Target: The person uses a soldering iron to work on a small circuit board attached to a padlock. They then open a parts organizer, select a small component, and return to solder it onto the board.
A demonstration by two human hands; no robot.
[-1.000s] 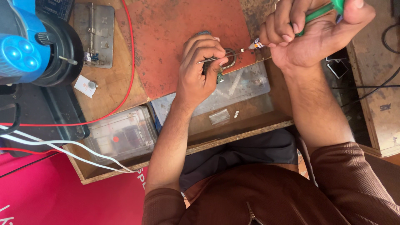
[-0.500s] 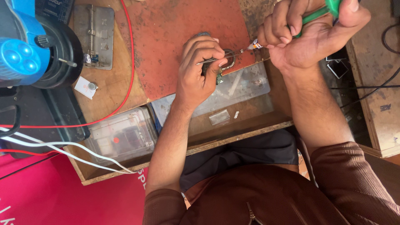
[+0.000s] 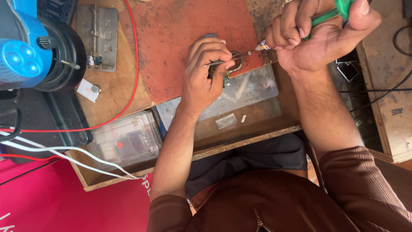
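At the far left of your table (image 3: 128, 92) stands a blue and black device (image 3: 30, 56), with a red wire (image 3: 135, 64) and white cables (image 3: 64, 152) running past it. Just right of it lies a grey metal holder plate (image 3: 98, 36), and below that a small white tag (image 3: 89, 90).

Near the table's front edge sits a clear plastic box (image 3: 126, 139); through its lid you can see small parts, one of them red, though what they are is too blurred to tell. To its right lies a flat clear tray (image 3: 253, 88), partly under your left wrist, with a small clear bag (image 3: 226, 121) just in front of it.

Your left hand (image 3: 206, 73) rests on the rust-red work mat (image 3: 180, 43). Its fingers (image 3: 214, 53) are closed round thin metal tweezers (image 3: 223, 61), pinching them tight, and a small circuit board (image 3: 227, 77) lies under that hand at the mat's lower edge, mostly hidden by it.

Your right hand (image 3: 317, 34) is up at the mat's right corner. Its fingers (image 3: 296, 21) are curled shut round a green-handled tool (image 3: 332, 13), thumb laid along the handle, and the tool's tip (image 3: 253, 51) points left, meeting the tweezers just above the board.

Right of your forearm are dark cables (image 3: 386, 92) on a wooden surface.
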